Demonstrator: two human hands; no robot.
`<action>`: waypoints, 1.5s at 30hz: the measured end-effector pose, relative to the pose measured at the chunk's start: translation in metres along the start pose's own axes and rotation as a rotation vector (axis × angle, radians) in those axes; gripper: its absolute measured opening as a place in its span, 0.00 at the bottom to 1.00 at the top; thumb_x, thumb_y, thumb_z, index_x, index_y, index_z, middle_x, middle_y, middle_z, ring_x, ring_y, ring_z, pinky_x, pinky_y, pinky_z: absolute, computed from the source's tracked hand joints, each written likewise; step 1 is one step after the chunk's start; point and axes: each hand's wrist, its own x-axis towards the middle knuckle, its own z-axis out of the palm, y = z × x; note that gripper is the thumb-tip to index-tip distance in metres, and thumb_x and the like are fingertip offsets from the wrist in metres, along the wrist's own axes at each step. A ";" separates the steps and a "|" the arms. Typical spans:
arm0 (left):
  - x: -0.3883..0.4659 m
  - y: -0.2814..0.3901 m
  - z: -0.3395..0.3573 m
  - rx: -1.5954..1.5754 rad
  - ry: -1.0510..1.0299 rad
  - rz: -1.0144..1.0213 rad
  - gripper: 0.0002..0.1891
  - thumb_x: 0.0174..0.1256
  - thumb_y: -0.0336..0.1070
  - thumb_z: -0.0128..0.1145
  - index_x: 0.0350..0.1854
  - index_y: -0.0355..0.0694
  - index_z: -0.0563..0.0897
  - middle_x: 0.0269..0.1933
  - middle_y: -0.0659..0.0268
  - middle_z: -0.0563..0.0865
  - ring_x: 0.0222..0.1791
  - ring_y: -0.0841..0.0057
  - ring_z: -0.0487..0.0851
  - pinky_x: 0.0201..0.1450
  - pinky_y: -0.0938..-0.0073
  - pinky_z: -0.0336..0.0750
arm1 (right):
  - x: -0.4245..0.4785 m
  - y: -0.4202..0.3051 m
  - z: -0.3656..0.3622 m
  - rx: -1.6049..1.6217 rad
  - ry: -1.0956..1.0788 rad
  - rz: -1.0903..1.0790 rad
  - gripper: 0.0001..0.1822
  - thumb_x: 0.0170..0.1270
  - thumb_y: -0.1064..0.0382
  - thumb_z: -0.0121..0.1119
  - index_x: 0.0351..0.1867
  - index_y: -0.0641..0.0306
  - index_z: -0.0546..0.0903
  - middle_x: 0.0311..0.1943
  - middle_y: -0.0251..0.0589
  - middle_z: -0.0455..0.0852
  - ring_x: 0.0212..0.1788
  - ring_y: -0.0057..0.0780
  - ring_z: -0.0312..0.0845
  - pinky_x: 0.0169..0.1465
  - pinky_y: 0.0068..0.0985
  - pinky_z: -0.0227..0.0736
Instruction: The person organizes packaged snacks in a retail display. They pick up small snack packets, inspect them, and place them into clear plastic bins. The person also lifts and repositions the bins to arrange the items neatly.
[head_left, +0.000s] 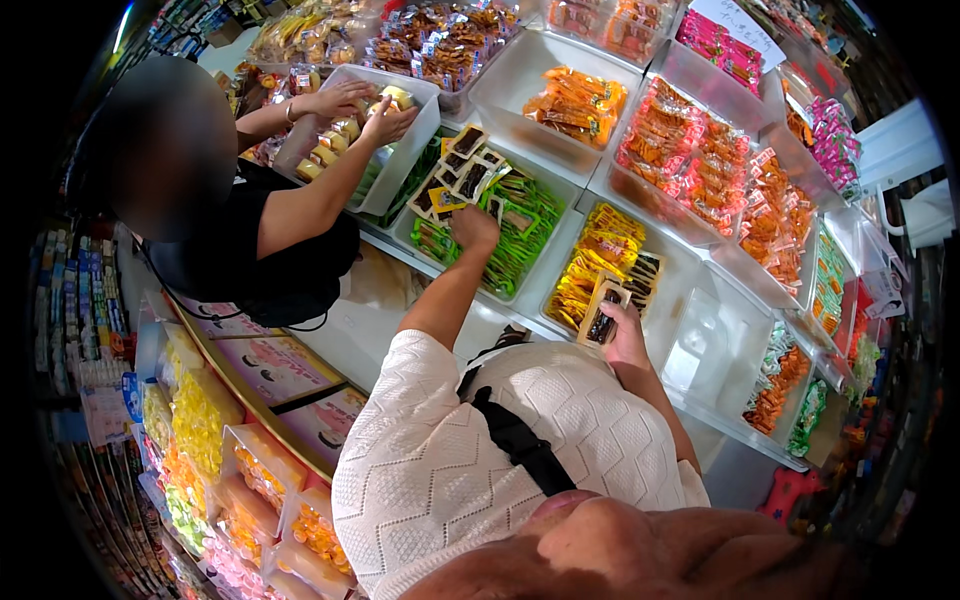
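In the head view my left hand reaches down into a bin of green packets. Its fingers bend down by a small pile of clear-fronted packs of dark food; the fingertips are hidden, so I cannot tell whether they grip one. My right hand holds a flat pack of dark food in a pale tray, with the thumb on its front. That pack is above a bin with yellow packets and a row of similar dark packs.
At the left another person's hands are over a bin of small cakes. Farther back stand bins of orange packets and red-orange packets. Behind at lower left are tubs of wrapped candy.
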 end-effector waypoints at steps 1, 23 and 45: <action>0.009 -0.010 0.007 -0.072 -0.060 0.019 0.07 0.62 0.36 0.58 0.36 0.39 0.83 0.42 0.54 0.80 0.45 0.56 0.79 0.47 0.56 0.74 | 0.000 -0.001 0.002 -0.001 -0.001 -0.001 0.22 0.55 0.70 0.59 0.54 0.65 0.74 0.42 0.35 0.80 0.44 0.26 0.78 0.51 0.28 0.75; -0.148 0.019 -0.035 -1.390 -0.850 0.258 0.09 0.59 0.19 0.57 0.32 0.39 0.72 0.32 0.73 0.75 0.32 0.86 0.73 0.37 0.84 0.69 | 0.040 0.010 0.018 -0.016 -0.013 0.013 0.22 0.56 0.67 0.55 0.55 0.67 0.74 0.47 0.39 0.82 0.49 0.30 0.79 0.54 0.29 0.74; -0.101 -0.002 -0.019 -0.961 -0.958 0.749 0.09 0.58 0.19 0.60 0.31 0.39 0.74 0.29 0.72 0.79 0.30 0.86 0.78 0.36 0.83 0.74 | 0.032 0.024 0.030 -0.081 0.005 0.049 0.32 0.51 0.65 0.60 0.61 0.67 0.68 0.50 0.44 0.81 0.50 0.37 0.80 0.56 0.37 0.77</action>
